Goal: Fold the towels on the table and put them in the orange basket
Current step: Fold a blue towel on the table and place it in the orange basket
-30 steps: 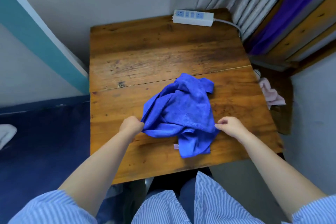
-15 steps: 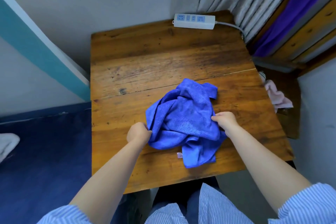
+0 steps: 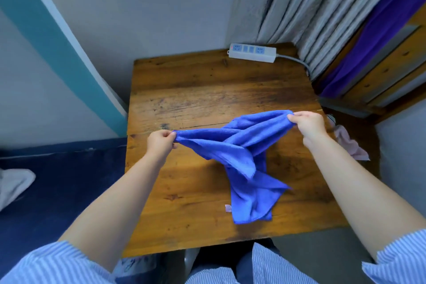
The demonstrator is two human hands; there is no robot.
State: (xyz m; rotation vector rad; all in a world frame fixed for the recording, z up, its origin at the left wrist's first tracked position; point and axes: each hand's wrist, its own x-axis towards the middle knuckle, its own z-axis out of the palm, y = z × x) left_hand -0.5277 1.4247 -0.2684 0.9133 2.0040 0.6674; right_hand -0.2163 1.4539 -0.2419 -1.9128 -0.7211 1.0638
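Now blue towel (image 3: 239, 145), corners pinched between fingers (image 3: 171, 137)

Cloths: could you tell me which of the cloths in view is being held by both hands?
The blue towel, pinched between the left hand and right hand; the pink cloth lies untouched off the table's right edge.

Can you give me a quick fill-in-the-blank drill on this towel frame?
1. Both hands, left and right, pinch the ____ towel.
2. The towel's lower end hangs over the ____.
3. The white power strip lies at the table's ____ edge.

Missing words: blue; table; far
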